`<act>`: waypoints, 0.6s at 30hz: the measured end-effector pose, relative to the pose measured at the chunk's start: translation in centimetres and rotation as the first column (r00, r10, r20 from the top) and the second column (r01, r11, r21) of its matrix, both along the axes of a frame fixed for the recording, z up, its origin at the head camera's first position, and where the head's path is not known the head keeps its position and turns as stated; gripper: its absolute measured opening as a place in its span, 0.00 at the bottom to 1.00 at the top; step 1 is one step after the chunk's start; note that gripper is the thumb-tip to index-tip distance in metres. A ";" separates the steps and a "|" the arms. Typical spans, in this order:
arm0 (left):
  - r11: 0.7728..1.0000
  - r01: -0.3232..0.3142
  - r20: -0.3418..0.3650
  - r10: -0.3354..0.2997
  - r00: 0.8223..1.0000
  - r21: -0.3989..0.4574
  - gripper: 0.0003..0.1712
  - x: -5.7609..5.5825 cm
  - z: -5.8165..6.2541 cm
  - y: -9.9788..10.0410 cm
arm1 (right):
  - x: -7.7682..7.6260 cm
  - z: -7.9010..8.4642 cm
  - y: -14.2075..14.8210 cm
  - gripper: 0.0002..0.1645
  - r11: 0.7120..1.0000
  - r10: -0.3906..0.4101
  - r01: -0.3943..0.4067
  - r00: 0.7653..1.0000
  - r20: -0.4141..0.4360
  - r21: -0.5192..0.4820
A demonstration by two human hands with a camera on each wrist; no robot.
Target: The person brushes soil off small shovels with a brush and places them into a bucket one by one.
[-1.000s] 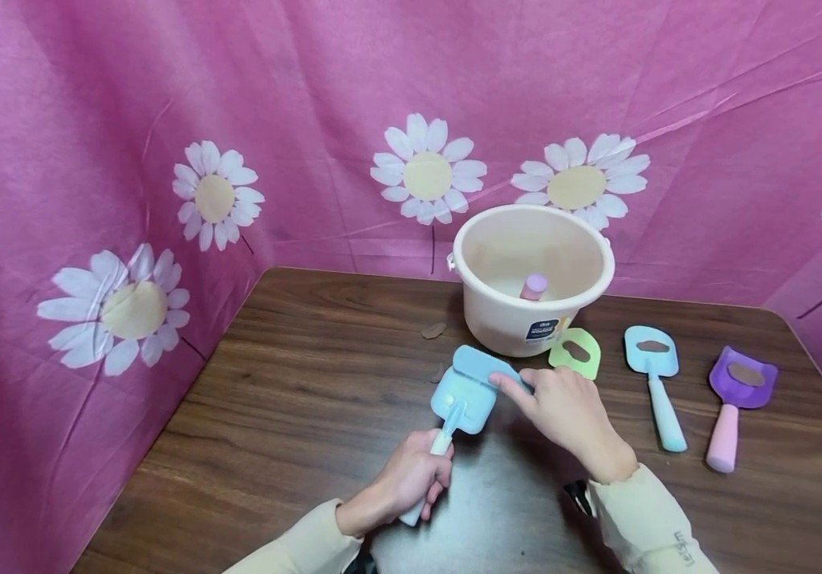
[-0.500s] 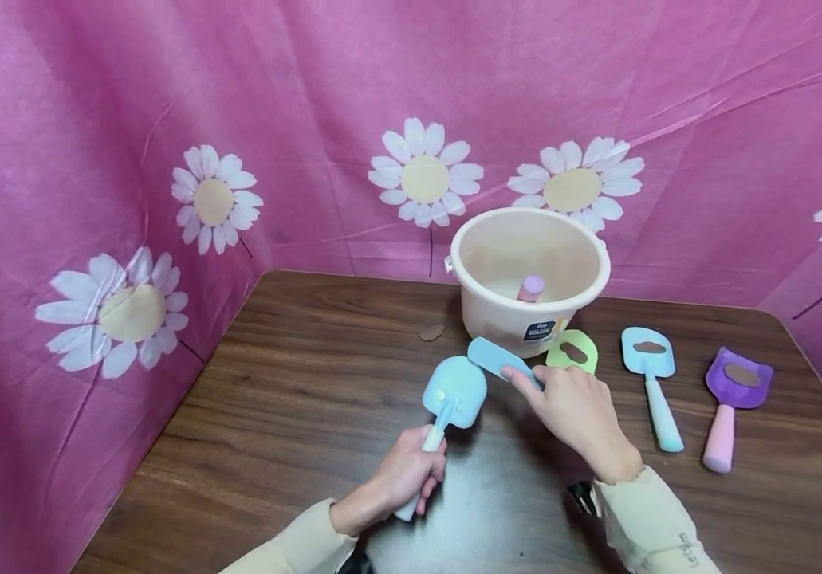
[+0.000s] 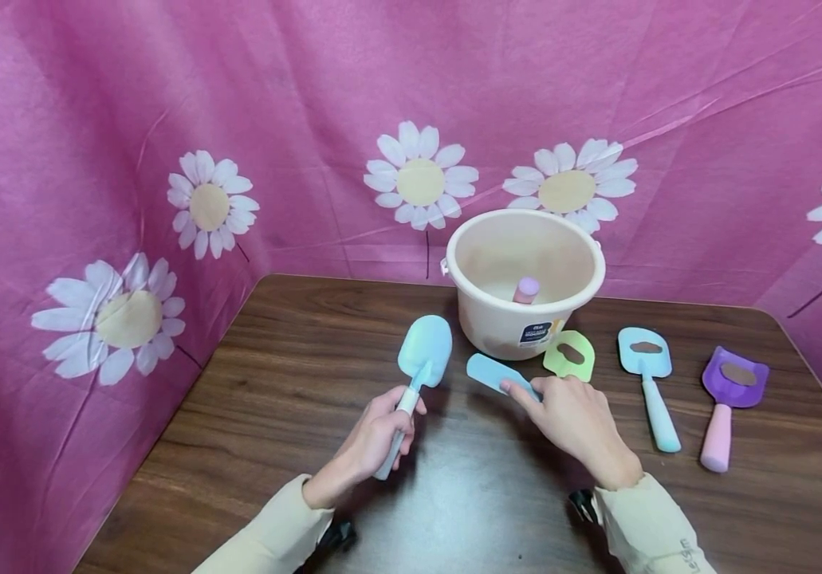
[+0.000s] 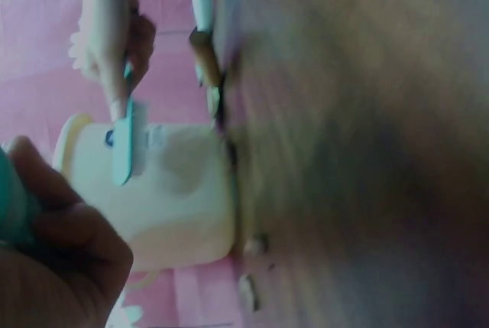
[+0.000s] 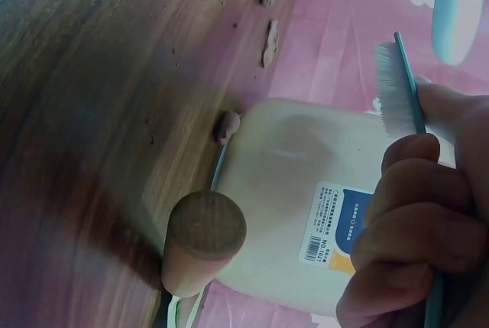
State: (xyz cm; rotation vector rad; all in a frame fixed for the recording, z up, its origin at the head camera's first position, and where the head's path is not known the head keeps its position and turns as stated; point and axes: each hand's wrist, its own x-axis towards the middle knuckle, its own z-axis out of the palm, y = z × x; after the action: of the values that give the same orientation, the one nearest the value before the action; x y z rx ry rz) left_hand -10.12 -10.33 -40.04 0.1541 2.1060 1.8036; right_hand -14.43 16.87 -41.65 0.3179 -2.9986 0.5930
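Note:
My left hand (image 3: 375, 434) grips the pale handle of a light blue toy shovel (image 3: 426, 349), its blade raised over the table left of the bucket. My right hand (image 3: 579, 418) holds a flat blue brush (image 3: 497, 375), with the thumb along its top. White bristles (image 5: 393, 87) show under the brush in the right wrist view. Brush and shovel blade are apart, both in front of the cream bucket (image 3: 497, 323). A green shovel (image 3: 570, 355) lies just beyond my right hand, which hides its handle in the head view.
Inside the bucket stands a pink handle with a lilac end (image 3: 526, 288). To the right lie a blue shovel (image 3: 659, 414) and a purple shovel with a pink handle (image 3: 717, 438). Brown flakes (image 5: 270, 43) lie on the wooden table (image 3: 274, 383). A pink daisy cloth (image 3: 310, 119) hangs behind.
A second ago the brush lay across the shovel blade. Since then my left hand has carried the shovel left and away from me; the brush has come off and sits slightly lower.

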 end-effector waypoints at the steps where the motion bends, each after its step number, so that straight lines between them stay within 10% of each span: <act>1: 1.000 0.020 -0.017 -0.021 1.000 -0.020 0.19 -0.2 0.2 -0.1 | 0.0 0.0 0.0 0.37 1.000 0.003 -0.003 1.000 0.001 0.001; 9: 0.985 0.135 -0.139 -0.150 0.979 -0.107 0.18 -1.3 1.9 -1.1 | 0.2 0.0 -0.2 0.37 1.000 0.018 -0.018 1.000 -0.010 0.010; 18: 0.943 -0.109 -0.384 -0.021 0.923 -0.314 0.21 -2.4 4.5 -1.4 | 0.3 -0.2 -0.3 0.36 0.999 0.028 -0.027 0.999 -0.018 0.017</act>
State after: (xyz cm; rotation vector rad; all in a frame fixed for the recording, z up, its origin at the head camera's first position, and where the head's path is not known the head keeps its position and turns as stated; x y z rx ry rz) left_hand -12.49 -11.75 -35.51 0.4013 2.6722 1.5042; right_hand -14.13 16.62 -41.85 0.3643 -2.9882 0.5646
